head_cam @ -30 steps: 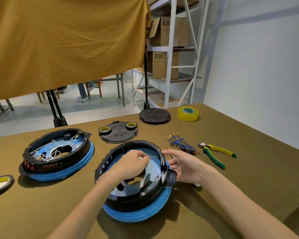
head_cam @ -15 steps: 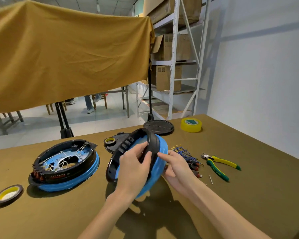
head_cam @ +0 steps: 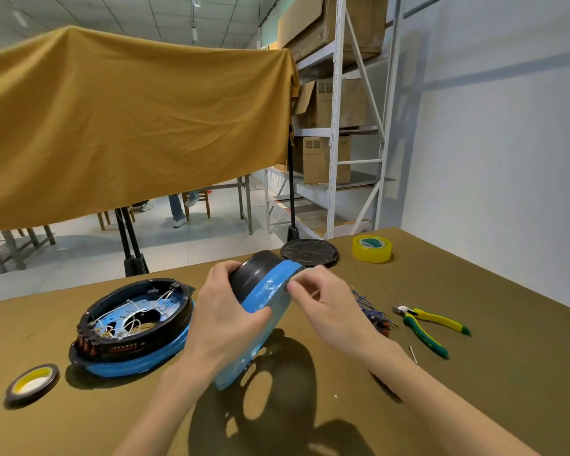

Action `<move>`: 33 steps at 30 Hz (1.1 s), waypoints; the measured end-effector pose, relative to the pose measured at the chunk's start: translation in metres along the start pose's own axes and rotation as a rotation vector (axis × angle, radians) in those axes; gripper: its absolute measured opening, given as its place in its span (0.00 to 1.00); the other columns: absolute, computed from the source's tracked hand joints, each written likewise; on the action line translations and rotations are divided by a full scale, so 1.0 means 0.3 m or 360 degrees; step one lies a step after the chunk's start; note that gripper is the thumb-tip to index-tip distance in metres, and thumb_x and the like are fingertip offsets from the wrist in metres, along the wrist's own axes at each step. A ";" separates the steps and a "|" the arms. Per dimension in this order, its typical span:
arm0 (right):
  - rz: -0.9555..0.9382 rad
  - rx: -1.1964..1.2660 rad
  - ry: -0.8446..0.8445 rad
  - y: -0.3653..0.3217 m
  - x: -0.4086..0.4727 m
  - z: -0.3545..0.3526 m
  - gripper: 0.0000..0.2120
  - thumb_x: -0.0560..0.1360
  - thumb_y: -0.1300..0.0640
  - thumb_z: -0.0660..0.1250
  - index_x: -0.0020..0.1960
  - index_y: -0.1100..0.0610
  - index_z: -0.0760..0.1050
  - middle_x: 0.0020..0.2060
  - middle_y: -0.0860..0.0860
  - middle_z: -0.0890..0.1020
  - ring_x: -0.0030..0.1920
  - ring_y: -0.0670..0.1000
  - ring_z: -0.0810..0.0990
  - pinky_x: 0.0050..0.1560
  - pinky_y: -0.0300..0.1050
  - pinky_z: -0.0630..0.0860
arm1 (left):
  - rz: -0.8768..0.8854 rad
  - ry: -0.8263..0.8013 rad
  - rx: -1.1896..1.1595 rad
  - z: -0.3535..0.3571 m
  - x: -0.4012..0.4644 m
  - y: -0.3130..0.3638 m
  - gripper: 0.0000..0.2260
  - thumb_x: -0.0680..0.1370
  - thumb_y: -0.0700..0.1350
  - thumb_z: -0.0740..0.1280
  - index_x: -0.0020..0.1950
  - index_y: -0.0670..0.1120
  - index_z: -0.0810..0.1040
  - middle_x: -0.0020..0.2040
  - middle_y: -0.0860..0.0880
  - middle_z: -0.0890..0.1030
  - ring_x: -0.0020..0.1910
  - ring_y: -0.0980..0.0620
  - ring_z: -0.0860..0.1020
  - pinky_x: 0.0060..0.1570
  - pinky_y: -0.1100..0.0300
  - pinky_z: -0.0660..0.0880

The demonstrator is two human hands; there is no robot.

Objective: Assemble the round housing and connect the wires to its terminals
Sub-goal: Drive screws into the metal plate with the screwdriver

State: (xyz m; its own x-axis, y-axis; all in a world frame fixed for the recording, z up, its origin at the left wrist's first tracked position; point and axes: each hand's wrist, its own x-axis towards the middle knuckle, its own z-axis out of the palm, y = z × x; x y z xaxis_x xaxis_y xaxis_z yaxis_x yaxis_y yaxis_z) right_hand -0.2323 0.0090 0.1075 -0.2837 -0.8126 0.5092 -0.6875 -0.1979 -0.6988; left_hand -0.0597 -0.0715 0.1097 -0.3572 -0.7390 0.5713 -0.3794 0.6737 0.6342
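I am looking into a workshop or small factory storeroom. A work table [head_cam: 474, 373] covered in olive-brown cloth holds yellow-and-green pliers [head_cam: 431, 327], rolls of tape [head_cam: 372, 248], a bundle of blue wires [head_cam: 369, 307] and round black-and-blue housings [head_cam: 135, 327]. Behind it stands white metal shelving [head_cam: 338, 126] stacked with cardboard boxes [head_cam: 326, 159]. A mustard cloth screen [head_cam: 129, 126] hangs across the room above a pale tiled floor [head_cam: 79, 251], under strip ceiling lights.
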 end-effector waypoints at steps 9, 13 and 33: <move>0.0693 0.0056 -0.0080 0.259 -0.025 -0.051 0.16 0.80 0.47 0.68 0.65 0.50 0.70 0.56 0.44 0.80 0.51 0.39 0.82 0.48 0.41 0.81 | -0.0895 -0.0337 -0.0971 -0.072 0.038 -0.084 0.08 0.65 0.49 0.68 0.38 0.46 0.74 0.34 0.46 0.77 0.30 0.48 0.74 0.32 0.60 0.70; 0.0792 -0.0025 -0.0084 0.323 -0.091 -0.077 0.13 0.78 0.46 0.70 0.60 0.48 0.73 0.50 0.44 0.82 0.42 0.38 0.82 0.34 0.33 0.76 | -0.1296 -0.0549 -0.0993 -0.010 -0.029 -0.151 0.12 0.70 0.51 0.70 0.46 0.44 0.77 0.35 0.44 0.80 0.29 0.45 0.78 0.28 0.59 0.74; 0.1040 -0.0986 -0.0367 0.494 -0.205 -0.291 0.14 0.74 0.63 0.67 0.55 0.47 0.74 0.50 0.51 0.79 0.53 0.55 0.78 0.51 0.51 0.79 | -0.1489 -0.0339 -0.0903 0.118 -0.143 -0.258 0.15 0.80 0.51 0.62 0.57 0.40 0.76 0.36 0.39 0.82 0.35 0.40 0.81 0.37 0.53 0.76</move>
State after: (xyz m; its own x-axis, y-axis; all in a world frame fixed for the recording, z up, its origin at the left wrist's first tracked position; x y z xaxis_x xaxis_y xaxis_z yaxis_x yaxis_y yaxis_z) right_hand -0.3750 0.0776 0.0165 -0.6461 -0.7616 -0.0498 -0.6914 0.6117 -0.3845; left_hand -0.0454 -0.0915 0.0176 -0.2946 -0.8995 -0.3227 -0.1500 -0.2900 0.9452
